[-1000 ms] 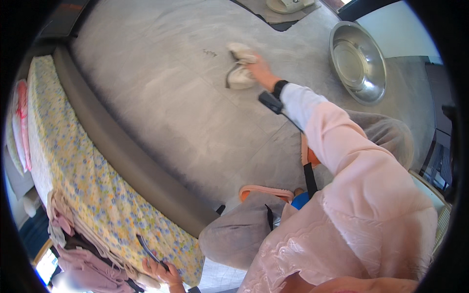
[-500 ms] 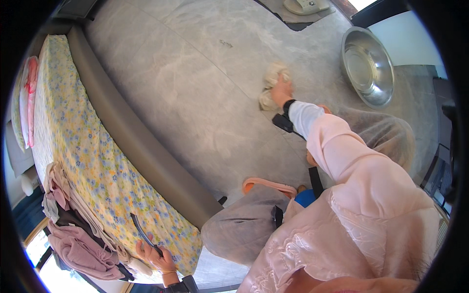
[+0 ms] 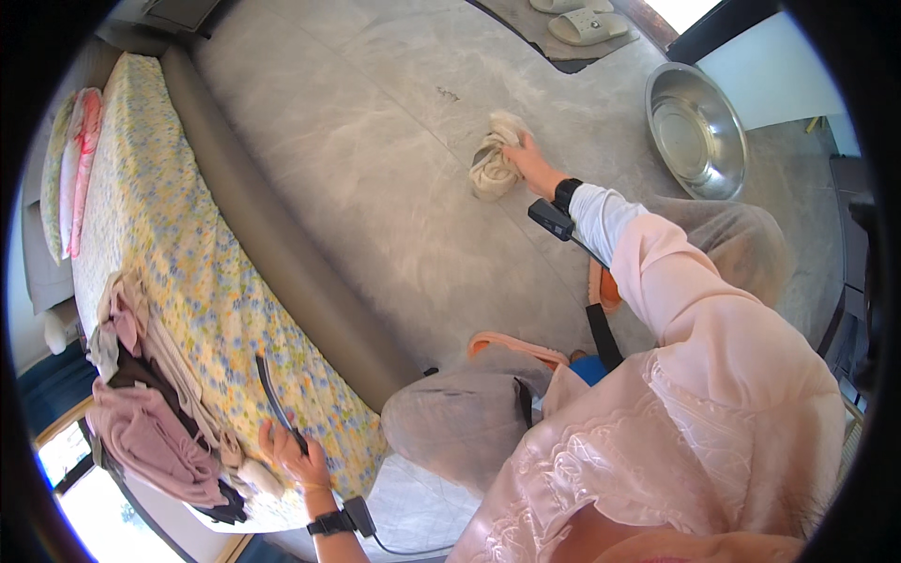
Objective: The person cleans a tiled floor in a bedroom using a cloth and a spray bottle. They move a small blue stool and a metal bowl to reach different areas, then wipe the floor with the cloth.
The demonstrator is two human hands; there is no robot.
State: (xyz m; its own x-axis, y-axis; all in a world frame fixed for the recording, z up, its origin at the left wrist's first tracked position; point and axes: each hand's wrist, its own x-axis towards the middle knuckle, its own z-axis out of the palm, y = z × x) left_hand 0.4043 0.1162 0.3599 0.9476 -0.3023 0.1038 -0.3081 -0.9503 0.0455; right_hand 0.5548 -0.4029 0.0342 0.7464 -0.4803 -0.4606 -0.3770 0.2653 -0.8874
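On the grey floor ahead, my right hand [image 3: 532,163] presses the right side of a crumpled beige cloth [image 3: 493,174], its fingers closed on it. The fingertips are partly lost in the folds. Low on the left, my left hand [image 3: 298,458] rests at the near end of the bed with its flowered yellow sheet [image 3: 221,310]. A slim dark curved strip [image 3: 269,389] runs out from between its thumb and fingers over the sheet; its kind is unclear. Both wrists carry black bands with small boxes.
A steel basin [image 3: 699,136] stands at the right, past my bent knee. Beige slippers [image 3: 587,26] lie on a mat at the top. Clothes [image 3: 155,441] are heaped on the bed, whose grey padded frame [image 3: 282,263] borders the floor. A cable [image 3: 408,552] trails from my left wrist.
My right hand and the cloth have shifted left over the floor. The left hand stays on the bed with the dark strip. The whole view has tilted slightly.
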